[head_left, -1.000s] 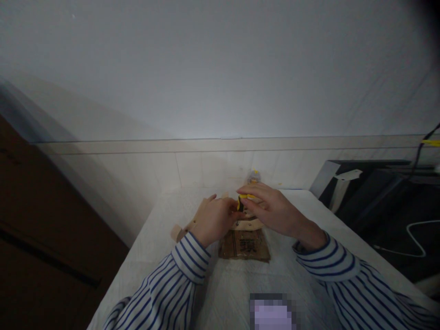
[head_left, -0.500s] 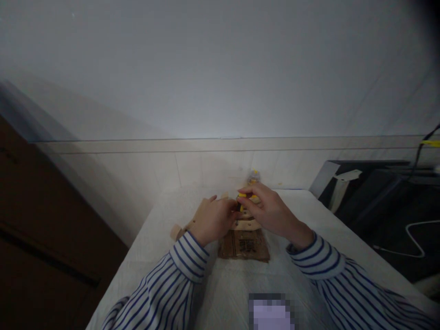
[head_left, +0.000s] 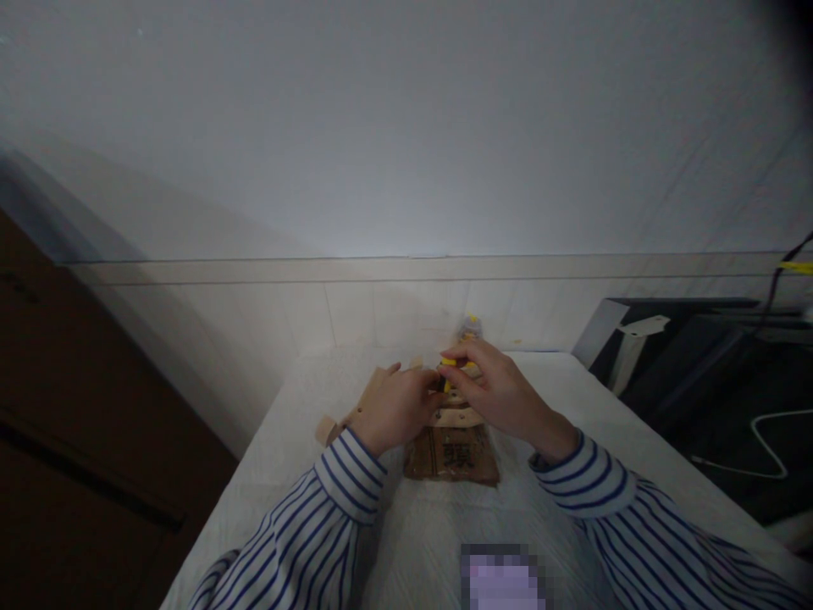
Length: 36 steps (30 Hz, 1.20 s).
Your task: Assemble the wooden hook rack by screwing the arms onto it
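My right hand (head_left: 505, 388) pinches a small yellow piece (head_left: 449, 362) between thumb and fingertips. Close against it, my left hand (head_left: 401, 411) has its fingers curled round something dark and yellow that they mostly hide. Under and between the hands lie light wooden strips with holes (head_left: 458, 417). Another holed wooden piece (head_left: 365, 402) sticks out beyond the left hand, with a wooden block (head_left: 326, 429) by its lower end. Just nearer to me, a brown packet (head_left: 452, 455) with dark printing lies flat.
The table has a white cover (head_left: 419, 542). At its back, against the wall, stands a small clear bag or container (head_left: 471, 326) with yellow bits. A pixelated purple object (head_left: 505, 585) is at the front edge. Dark panels and a white cable (head_left: 784, 449) are on the right.
Both hands hold almost the same pose; the yellow piece stays in the right fingertips. The whole view has shifted very slightly.
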Motion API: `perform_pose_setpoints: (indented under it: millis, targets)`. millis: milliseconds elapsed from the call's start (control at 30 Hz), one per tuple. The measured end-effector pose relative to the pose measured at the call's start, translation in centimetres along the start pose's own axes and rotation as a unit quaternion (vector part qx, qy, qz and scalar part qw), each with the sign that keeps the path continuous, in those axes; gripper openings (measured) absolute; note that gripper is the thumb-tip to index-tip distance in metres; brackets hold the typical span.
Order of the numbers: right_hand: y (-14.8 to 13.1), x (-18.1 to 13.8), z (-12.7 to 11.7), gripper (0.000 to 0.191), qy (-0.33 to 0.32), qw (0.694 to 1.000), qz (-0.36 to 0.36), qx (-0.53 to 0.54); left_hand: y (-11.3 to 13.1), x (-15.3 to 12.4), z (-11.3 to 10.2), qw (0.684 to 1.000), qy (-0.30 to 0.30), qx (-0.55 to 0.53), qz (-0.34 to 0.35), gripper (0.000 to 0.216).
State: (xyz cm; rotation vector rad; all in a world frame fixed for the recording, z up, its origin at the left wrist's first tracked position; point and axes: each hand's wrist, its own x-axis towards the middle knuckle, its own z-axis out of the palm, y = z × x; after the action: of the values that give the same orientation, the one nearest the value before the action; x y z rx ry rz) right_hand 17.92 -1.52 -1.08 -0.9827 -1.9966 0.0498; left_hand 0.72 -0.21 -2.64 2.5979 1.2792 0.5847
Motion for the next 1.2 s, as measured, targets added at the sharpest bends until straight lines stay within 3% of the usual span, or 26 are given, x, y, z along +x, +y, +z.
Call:
perform_pose_setpoints:
  millis: [400, 700, 900, 1200]
  targets:
    - [-0.6, 0.2, -0.2, 0.011, -0.009, 1.000, 0.013, -0.001, 0.2, -0.1, -0.2, 0.998, 0.028, -0.036, -0.042, 0.026]
    - [-0.5, 0.3, -0.7, 0.029, -0.055, 0.998, 0.014, 0.016, -1.0, -0.1, 0.3, 0.998, 0.044, -0.042, -0.027, 0.022]
    - [-0.8, 0.5, -1.2, 0.025, -0.070, 0.997, -0.021, -0.015, -1.3, -0.1, 0.7, 0.998, 0.047, -0.039, -0.023, 0.023]
    - [-0.4, 0.4, -0.9, 0.017, -0.050, 0.999, -0.001, -0.020, -0.5, -0.4, 0.0, 0.999, 0.025, -0.021, -0.010, 0.022]
